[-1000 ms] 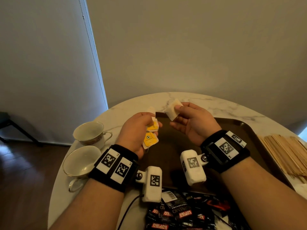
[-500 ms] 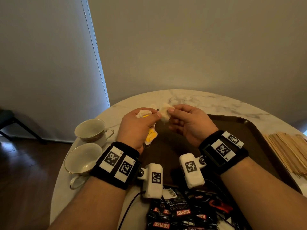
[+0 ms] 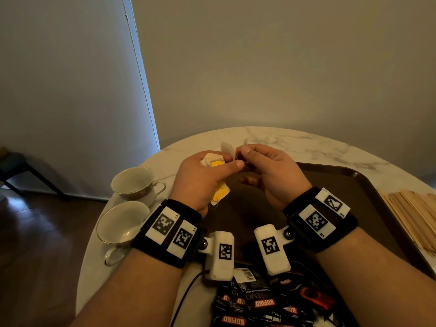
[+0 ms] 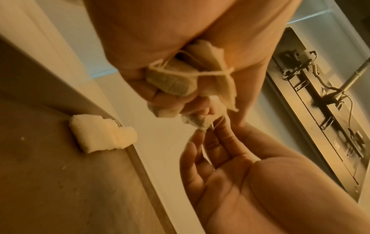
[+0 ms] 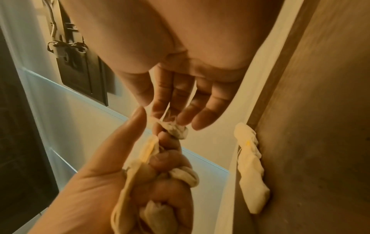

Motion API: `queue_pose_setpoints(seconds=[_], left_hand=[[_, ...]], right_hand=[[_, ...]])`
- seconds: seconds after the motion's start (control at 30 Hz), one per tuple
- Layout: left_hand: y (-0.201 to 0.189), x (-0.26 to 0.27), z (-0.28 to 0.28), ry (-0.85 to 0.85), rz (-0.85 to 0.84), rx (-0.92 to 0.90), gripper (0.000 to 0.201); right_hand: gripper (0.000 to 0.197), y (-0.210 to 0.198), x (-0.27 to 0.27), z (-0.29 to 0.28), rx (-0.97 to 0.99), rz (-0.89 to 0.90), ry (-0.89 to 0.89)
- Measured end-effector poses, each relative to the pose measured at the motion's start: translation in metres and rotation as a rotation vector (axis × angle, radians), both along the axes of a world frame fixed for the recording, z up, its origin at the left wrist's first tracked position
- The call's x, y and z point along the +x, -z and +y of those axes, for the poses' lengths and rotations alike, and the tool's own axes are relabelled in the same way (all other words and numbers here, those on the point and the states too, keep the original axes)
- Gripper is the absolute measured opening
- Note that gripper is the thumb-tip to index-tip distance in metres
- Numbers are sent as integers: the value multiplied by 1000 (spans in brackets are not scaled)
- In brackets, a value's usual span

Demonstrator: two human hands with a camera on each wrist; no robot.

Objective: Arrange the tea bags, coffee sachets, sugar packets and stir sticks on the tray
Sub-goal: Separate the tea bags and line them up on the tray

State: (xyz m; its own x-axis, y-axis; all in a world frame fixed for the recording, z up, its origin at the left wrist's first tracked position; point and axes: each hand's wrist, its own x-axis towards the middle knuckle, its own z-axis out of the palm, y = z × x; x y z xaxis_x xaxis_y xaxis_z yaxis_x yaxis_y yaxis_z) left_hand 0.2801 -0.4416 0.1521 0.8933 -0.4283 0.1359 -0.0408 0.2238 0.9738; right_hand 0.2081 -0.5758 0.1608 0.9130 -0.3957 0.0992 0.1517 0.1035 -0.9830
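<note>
Early yet: your left hand (image 3: 200,178) clutches bunched tea bags (image 4: 170,82), right hand (image 3: 266,171) pinches one bag's string, a few tea bags (image 5: 250,171) on tray (image 3: 368,185), Kopiko sachets (image 3: 264,303) and stir sticks (image 3: 415,213) unplaced.

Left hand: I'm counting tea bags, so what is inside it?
The left hand grips a bunch of tea bags with yellow tags. The right hand pinches one bag's corner. The curled fingers cover the rest, so no count.

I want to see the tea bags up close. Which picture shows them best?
The left wrist view: the tea bags and their strings fill the left hand. The right wrist view shows them edge-on; the head view shows mostly yellow tags.
</note>
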Motion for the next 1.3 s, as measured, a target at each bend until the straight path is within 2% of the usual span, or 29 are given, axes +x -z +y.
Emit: queue_pose_setpoints(seconds=[0.17, 0.27, 0.4, 0.47, 0.57, 0.67, 0.73, 0.87, 0.97, 1.07, 1.17, 1.3], left_hand=[[-3, 2, 3, -21, -28, 41, 15], [-7, 3, 5, -39, 10, 25, 24], [-11, 5, 8, 2, 113, -41, 23], [-12, 3, 9, 28, 118, -41, 19], [-13, 2, 10, 41, 117, -48, 18], [-15, 3, 11, 13, 144, -76, 10], [-17, 3, 12, 1, 157, -96, 6], [-19, 2, 14, 16, 158, -69, 4], [-18, 3, 14, -5, 174, -77, 4], [-19, 7, 14, -80, 193, -88, 10], [-19, 11, 16, -173, 224, -115, 10], [-20, 12, 18, -229, 214, -111, 9]], right_hand=[[24, 0, -2, -1, -135, -10, -36], [28, -5, -5, -1, -243, -14, -40], [19, -14, -2, -3, -177, 12, 42], [18, -21, 1, -5, -143, 84, 4], [13, -33, 1, -5, -197, 161, -78], [5, -42, 3, -3, -286, 169, -35], [8, -48, 5, -1, -286, 165, -43], [28, -57, 6, 2, -327, 213, -110], [19, -60, 6, 2, -430, 292, -86], [8, -53, 10, -3, -366, 361, -21], [14, -34, 16, -7, -209, 465, -2], [20, -4, 24, -1, -206, 653, -17]])
